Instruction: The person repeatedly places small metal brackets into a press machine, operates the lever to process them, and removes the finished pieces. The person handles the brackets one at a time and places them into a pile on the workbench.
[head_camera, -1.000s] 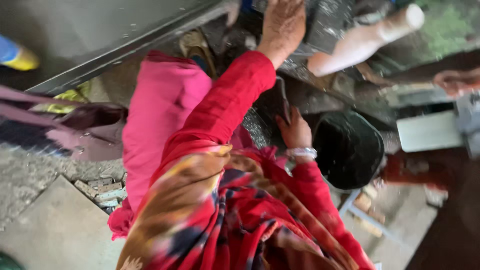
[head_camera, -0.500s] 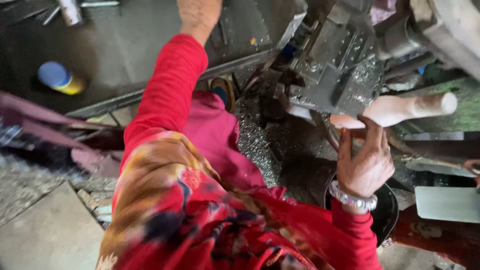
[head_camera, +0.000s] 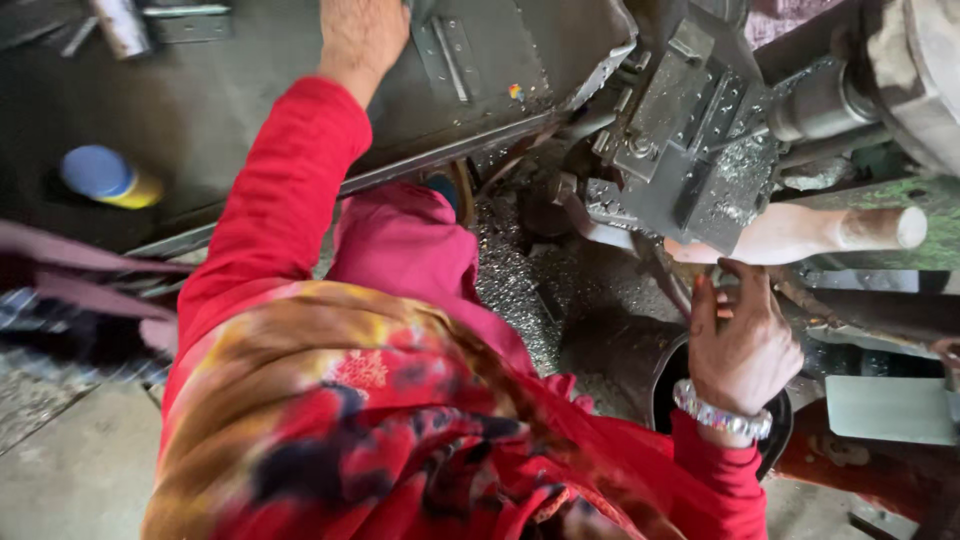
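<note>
The right hand (head_camera: 742, 345) is at about 4 o'clock in the view. Its fingers are bent and loosely spread, and the fingertips (head_camera: 752, 272) touch the underside of a pale wooden handle (head_camera: 815, 232). It is not wrapped around the handle. A shiny bracelet (head_camera: 720, 412) sits on that wrist.

The wooden handle lies almost flat at 3 o'clock, with its round end pointing right. Its left end goes under a grey metal block (head_camera: 685, 150) that is part of a big machine. The block is dusted with tiny metal chips.

The left hand (head_camera: 360, 35) is up at 12 o'clock, at the end of a long red sleeve (head_camera: 275, 210). It rests on a dark metal tray (head_camera: 200, 110). The top of the picture cuts off its fingers, so I cannot tell if it is wide or holding something.

A blue and yellow can (head_camera: 105, 178) lies on the tray at 10 o'clock. More shiny metal chips (head_camera: 510, 290) lie in a pile in the middle. A black bucket (head_camera: 668, 385) sits just below the right hand.
</note>
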